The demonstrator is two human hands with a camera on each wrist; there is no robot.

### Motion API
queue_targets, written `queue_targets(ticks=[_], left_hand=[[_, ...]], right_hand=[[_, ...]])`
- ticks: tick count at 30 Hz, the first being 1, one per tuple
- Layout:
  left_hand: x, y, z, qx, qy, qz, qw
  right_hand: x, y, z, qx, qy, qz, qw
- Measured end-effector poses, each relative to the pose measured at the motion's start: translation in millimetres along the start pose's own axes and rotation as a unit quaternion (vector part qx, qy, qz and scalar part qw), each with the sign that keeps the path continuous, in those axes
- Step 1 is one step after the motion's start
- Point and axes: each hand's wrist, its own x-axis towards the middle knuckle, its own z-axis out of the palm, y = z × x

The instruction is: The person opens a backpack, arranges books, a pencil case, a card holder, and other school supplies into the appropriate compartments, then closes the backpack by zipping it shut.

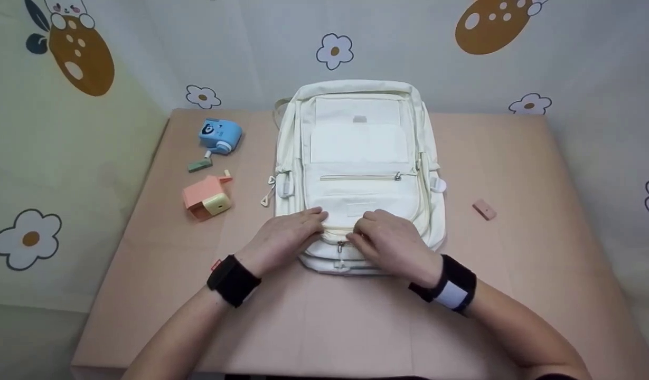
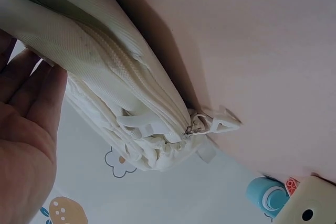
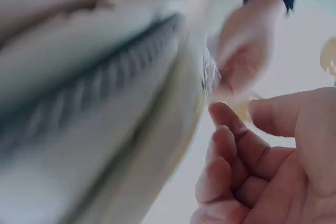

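A cream backpack [image 1: 361, 145] lies flat on the table, its front pockets facing up. My left hand [image 1: 290, 235] rests on the near left edge of the front pocket; in the left wrist view its fairly straight fingers [image 2: 44, 90] touch the fabric edge. At the right of that pocket edge is my right hand [image 1: 390, 240], close to a metal zipper pull [image 1: 340, 246]. The right wrist view has the right hand's fingers [image 3: 218, 179] loosely bent and its thumb apart, with nothing between them. The backpack's zipper edge [image 3: 105, 77] is blurred there.
Left of the backpack lie a blue toy camera-like piece [image 1: 220, 136], a small green block [image 1: 199, 165] and a pink-and-yellow crank sharpener-like piece [image 1: 207, 198]. A small pink block [image 1: 484, 209] is at the right. Patterned cloth [image 1: 250, 53] hangs behind the table.
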Motion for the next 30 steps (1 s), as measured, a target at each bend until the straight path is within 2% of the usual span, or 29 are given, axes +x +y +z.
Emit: queue_targets(ticks=[4, 12, 14, 21, 26, 30], left_hand=[[-0.5, 0.0, 0.2, 0.0, 0.002, 0.002, 1.0], [-1.8, 3.9, 3.9, 0.007, 0.016, -0.002, 0.9998], [-2.1, 6.8, 5.4, 0.012, 0.027, -0.006, 0.9996], [-1.3, 24.1, 11.6, 0.041, 0.095, 0.006, 0.9946], [-2.1, 36.7, 16.6, 0.071, 0.097, 0.001, 0.9928], [-2.2, 41.6, 19.9, 0.066, 0.112, 0.001, 0.9915]], right_hand=[[-5.6, 17.4, -9.1, 0.007, 0.024, -0.024, 0.999], [-23.1, 35.6, -0.5, 0.023, 0.01, -0.073, 0.997], [-25.0, 35.8, 1.9, 0.029, 0.008, -0.072, 0.997], [-24.9, 32.9, 6.7, 0.033, 0.001, -0.057, 0.998], [-26.5, 31.4, 8.2, 0.032, -0.003, -0.047, 0.998], [-29.4, 31.5, 10.0, 0.025, 0.006, -0.057, 0.998]])
